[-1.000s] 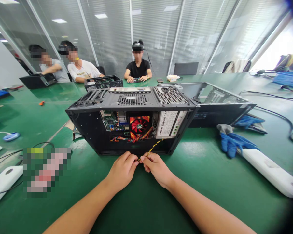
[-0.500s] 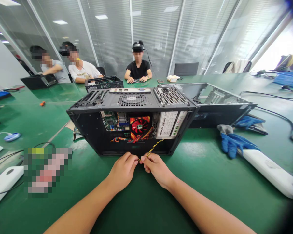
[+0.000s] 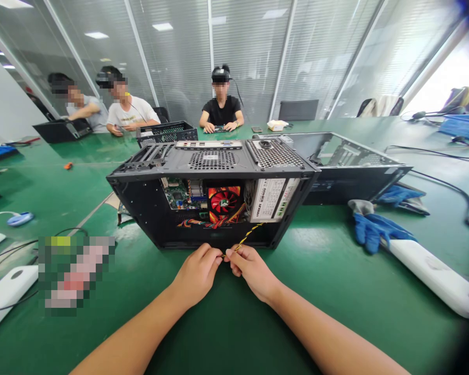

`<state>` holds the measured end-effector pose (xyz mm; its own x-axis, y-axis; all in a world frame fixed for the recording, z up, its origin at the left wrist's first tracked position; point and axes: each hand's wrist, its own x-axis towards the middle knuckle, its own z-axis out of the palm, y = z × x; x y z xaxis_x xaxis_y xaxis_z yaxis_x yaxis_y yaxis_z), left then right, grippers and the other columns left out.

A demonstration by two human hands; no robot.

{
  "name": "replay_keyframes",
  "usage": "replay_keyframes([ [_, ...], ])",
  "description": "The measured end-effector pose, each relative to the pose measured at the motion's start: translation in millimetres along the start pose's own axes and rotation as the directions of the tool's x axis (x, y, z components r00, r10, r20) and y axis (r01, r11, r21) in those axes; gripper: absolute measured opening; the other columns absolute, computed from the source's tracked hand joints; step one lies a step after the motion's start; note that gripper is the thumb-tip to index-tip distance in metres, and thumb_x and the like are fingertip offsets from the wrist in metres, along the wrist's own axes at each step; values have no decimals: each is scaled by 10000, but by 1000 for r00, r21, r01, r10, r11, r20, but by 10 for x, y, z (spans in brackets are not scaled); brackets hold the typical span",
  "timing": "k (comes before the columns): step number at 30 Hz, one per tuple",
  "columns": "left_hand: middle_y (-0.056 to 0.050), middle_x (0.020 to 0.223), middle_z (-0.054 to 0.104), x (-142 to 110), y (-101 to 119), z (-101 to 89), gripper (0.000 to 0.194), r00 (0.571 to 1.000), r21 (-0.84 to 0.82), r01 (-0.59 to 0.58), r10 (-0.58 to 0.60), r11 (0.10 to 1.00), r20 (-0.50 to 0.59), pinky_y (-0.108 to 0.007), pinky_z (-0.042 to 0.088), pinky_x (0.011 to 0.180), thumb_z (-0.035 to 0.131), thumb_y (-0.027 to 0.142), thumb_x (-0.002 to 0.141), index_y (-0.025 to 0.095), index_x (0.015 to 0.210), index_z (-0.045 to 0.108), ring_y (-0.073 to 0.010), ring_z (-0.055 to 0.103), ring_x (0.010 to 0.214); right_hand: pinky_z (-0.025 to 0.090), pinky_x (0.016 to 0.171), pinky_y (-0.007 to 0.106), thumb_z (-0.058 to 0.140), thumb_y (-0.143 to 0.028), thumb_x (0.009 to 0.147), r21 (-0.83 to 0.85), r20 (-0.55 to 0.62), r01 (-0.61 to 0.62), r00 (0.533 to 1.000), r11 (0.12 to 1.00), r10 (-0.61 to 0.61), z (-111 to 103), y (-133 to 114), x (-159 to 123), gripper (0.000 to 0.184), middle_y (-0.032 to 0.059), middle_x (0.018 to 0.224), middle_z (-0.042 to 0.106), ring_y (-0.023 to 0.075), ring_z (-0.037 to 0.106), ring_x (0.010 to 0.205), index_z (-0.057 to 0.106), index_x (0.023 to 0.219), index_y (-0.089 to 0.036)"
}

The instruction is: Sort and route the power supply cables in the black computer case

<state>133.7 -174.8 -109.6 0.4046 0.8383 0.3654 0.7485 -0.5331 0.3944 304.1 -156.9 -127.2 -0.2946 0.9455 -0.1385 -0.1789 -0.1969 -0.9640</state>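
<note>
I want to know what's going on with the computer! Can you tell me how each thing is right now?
Computer case: on its side, panel off, insides showing.
Red fan: mounted inside the case.
Yellow-black cable: comes out of the case, its end pinched by both hands.
Left hand: closed on the cable end.
Right hand: closed on the cable.
Second case: behind, open, looks bare.
Blue gloves: lying unworn on the table.

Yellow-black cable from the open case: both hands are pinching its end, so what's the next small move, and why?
Probably ease the cable gently toward you. Left hand and right hand pinch its free end at the case opening. It runs up toward the power supply, beside other wires, so a hard tug risks snagging.
</note>
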Motion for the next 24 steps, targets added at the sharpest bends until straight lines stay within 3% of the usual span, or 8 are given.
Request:
replay_keyframes([
  [9,-35,863,559,-8,-6,-12,175,999,1,-32,32,999,-12,-269,500,703,461,289,974,194,979,608,-143,581,752,246,482,246,684,-533,751,14,4,0,1000,1000,0,12,-18,-8,393,-57,535,415,81,341,488,543,676,-175],
  [15,-39,857,568,-6,-13,9,215,1000,11,-9,9,1000,16,-267,484,687,387,221,986,181,995,597,-141,583,725,254,486,249,658,-535,776,-29,11,9,1000,1000,-9,3,-19,-9,391,-53,527,420,83,350,488,574,687,-163],
  [24,-22,806,592,24,0,-20,227,998,-124,52,-47,991,37,-264,478,682,377,196,984,179,909,590,-134,579,718,242,487,248,661,-522,769,-74,15,8,1000,997,-7,8,-46,-21,373,-49,547,432,86,346,497,582,707,-163],
])
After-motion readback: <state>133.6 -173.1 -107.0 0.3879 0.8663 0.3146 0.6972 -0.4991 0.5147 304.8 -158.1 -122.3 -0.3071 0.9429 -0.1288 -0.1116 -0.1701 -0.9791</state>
